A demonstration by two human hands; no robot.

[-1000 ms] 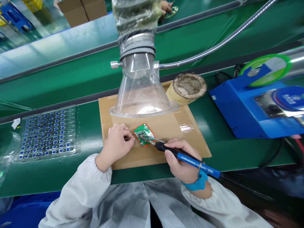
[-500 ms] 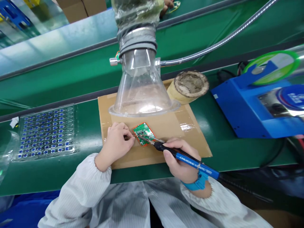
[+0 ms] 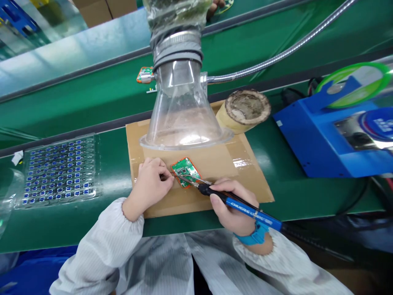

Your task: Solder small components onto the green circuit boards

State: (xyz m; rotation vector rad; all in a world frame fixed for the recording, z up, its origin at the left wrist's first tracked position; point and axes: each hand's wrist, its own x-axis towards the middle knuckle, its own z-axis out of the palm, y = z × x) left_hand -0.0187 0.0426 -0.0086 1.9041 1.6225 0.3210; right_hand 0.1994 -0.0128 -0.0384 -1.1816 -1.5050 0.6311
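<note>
A small green circuit board (image 3: 190, 168) with an orange-red edge lies tilted on a cardboard sheet (image 3: 221, 200). My left hand (image 3: 153, 180) rests at the board's left edge, thumb and fingers pinched. Something thin seems to run from the fingertips to the board, too small to name. In my right hand (image 3: 235, 203) is a blue and black soldering iron (image 3: 245, 208), its thin metal tip reaching over the board toward the left fingertips. A narrow metal tube runs along the iron's front. A blue band circles my right wrist.
Above the board hangs a clear fume hood (image 3: 184, 110). A yellowish roll (image 3: 227, 119) stands behind, a blue machine (image 3: 316, 143) to the right. A plastic tray (image 3: 61, 168) of small blue parts lies left. Another board (image 3: 143, 73) is on the green strip behind; a person's hand (image 3: 216, 6) shows beyond.
The iron's tip has shifted slightly left across the board, toward the left fingertips. Behind the hood, another board has emerged leftward into view. My left hand has barely moved.
</note>
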